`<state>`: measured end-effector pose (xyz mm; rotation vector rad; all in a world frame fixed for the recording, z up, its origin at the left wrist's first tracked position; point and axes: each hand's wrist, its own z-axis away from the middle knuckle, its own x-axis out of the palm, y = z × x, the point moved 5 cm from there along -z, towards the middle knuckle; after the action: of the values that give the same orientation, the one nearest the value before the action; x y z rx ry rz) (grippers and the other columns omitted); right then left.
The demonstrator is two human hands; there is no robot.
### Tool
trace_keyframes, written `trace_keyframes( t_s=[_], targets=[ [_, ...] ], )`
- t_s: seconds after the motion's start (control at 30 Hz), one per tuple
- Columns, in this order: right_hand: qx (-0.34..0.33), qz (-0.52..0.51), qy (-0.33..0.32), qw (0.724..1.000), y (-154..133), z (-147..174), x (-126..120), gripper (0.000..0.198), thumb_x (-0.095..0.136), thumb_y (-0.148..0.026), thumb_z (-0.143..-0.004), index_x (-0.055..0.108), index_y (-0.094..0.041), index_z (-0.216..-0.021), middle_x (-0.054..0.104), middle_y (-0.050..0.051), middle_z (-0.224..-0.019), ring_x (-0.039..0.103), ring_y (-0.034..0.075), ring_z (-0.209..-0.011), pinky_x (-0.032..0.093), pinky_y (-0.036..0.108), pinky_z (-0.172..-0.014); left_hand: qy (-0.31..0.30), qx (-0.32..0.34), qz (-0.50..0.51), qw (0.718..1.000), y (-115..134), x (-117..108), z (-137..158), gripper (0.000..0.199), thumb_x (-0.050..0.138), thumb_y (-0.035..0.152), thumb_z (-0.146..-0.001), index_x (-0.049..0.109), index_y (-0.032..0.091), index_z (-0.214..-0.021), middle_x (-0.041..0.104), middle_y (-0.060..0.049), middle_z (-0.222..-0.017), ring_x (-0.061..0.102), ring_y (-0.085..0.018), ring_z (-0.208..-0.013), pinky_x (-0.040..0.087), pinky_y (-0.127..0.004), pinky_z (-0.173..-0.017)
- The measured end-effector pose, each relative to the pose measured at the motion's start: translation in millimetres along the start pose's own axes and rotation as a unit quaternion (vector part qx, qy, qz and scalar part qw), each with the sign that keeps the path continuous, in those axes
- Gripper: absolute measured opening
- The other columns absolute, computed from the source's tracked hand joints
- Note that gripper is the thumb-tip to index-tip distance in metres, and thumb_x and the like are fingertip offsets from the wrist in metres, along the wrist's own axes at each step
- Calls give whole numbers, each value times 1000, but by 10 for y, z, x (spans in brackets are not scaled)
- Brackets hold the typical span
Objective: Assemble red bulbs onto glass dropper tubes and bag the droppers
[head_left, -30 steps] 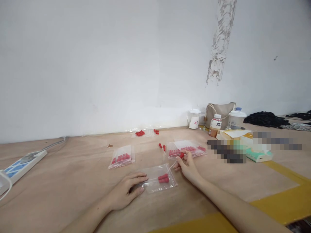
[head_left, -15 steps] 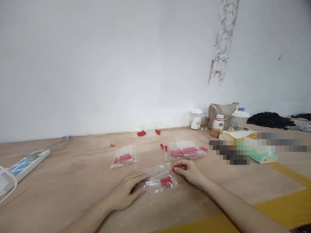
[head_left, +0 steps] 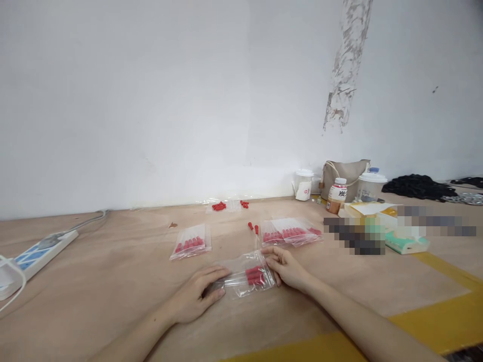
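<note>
A clear zip bag (head_left: 236, 287) lies on the table between my hands. Inside it are several droppers with red rubber bulbs (head_left: 255, 275), their clear tubes pointing left. My left hand (head_left: 199, 291) grips the bag's left end, thumb below and fingers above. At the zip end, my right hand (head_left: 283, 266) has its fingers on the bag's edge, beside the red bulbs; part of the edge is hidden under them. Just beyond the bag, two loose droppers (head_left: 253, 229) lie with their bulbs pointing away from me.
Filled zip bags of red-bulbed droppers lie at left (head_left: 191, 242) and right (head_left: 290, 234). More red bulbs (head_left: 219, 206) rest near the wall. A power strip (head_left: 49, 256) is at far left. A bottle (head_left: 336, 197), lidded cups (head_left: 303, 186) and a grey bag (head_left: 349, 173) stand back right.
The dropper in my right hand has gone into the bag beside the others. My right hand has shifted slightly left onto the bag's edge; my left hand has barely moved.
</note>
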<state>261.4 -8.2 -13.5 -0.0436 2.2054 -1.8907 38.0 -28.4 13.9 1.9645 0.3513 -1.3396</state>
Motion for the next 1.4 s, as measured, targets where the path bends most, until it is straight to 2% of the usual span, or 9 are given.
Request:
trace_keyframes(
  t_s=[0.17,0.3,0.5,0.73,0.9,1.03,1.17,1.27,1.4],
  targets=[
    [-35,117,104,987,21,-77,-194,19,51,-26,-70,46,-17,-86,55,-2,-70,46,7,-41,37,20,-40,-18,20,6,1000,30,2,-5,33,38,34,-87,45,33,-120,42,1,-129,38,-21,-117,30,-39,-98],
    [-103,320,149,930,-192,-290,-267,8,50,-16,-70,52,-16,-78,59,2,-71,55,13,-66,41,22,-60,-28,24,5,999,73,-16,-13,33,36,34,-88,46,33,-119,41,1,-129,37,-21,-116,31,-38,-98],
    [30,449,190,872,-325,-855,-187,24,48,-21,-76,46,-11,-98,59,16,-92,57,23,-86,40,28,-66,-27,38,1,999,132,-34,-23,34,35,35,-89,43,32,-122,43,1,-128,37,-20,-116,31,-37,-98],
    [107,412,205,881,-109,-1256,-164,34,53,-12,-70,43,-5,-102,59,22,-93,58,28,-87,42,30,-64,-32,38,-13,999,113,-20,-14,36,34,35,-89,40,32,-124,41,1,-130,37,-21,-117,29,-38,-100],
    [91,381,216,894,-216,-1227,-217,38,53,-13,-70,42,-3,-105,60,22,-91,59,26,-84,43,29,-63,-37,36,-25,998,115,-23,-6,37,34,34,-89,36,34,-126,39,2,-132,35,-21,-119,28,-38,-101],
    [11,356,231,906,-416,-952,-347,41,40,-17,-79,31,-8,-119,60,13,-93,58,17,-85,42,23,-69,-50,30,-38,998,88,-12,-2,40,32,35,-89,30,34,-129,34,3,-135,30,-21,-122,26,-40,-101],
    [-85,203,268,938,-386,-494,-590,32,34,-27,-82,35,-16,-112,57,4,-79,57,13,-58,44,25,-54,-55,33,-33,997,57,1,-3,41,32,34,-89,27,34,-131,31,3,-136,28,-22,-123,24,-42,-102],
    [-92,78,294,948,-223,-215,-716,29,38,-34,-79,35,-19,-104,51,-1,-67,51,11,-45,43,25,-42,-58,27,-40,997,39,14,-1,44,32,34,-89,23,34,-132,28,2,-138,26,-22,-124,22,-43,-102],
    [-81,-27,301,950,-52,-66,-678,28,46,-37,-75,36,-21,-95,47,-3,-67,52,12,-46,46,25,-40,-45,33,-40,998,59,14,7,44,31,32,-90,22,33,-133,20,3,-141,23,-21,-126,23,-40,-102]
  ],
)
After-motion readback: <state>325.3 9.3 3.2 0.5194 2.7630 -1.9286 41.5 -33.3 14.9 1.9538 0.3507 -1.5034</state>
